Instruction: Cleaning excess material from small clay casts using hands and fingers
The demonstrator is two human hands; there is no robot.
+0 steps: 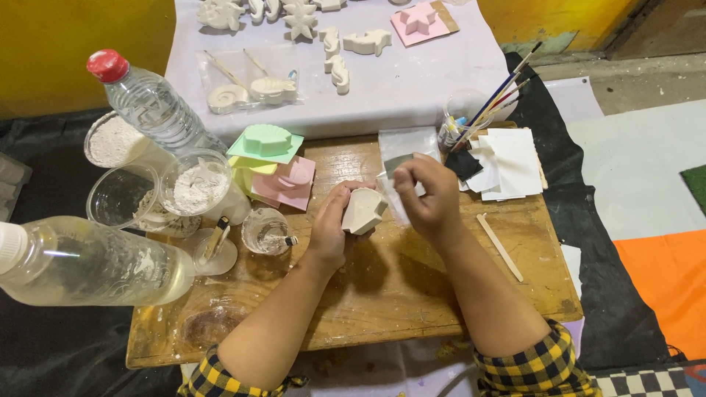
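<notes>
Head view: left hand (329,229) is gripping a small white plaster cast piece (362,211) at frame centre, over the worn wooden board (382,294). Right hand (429,197) is pinching a small grey sanding sheet (398,165) just beside the piece, fingers closed on it. Stacked green and pink silicone moulds (273,165) are sitting upper left of the hands. Clear plastic water bottle (88,263) is lying at far left. Paintbrushes in a clear cup (471,114) are standing upper right.

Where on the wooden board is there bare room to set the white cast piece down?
Free: the near part of the wooden board, between the forearms, and the right strip around the wooden stick. Crowded: the left side, with plastic cups, bottles and stacked molds; the far right corner holds sandpaper sheets.
</notes>
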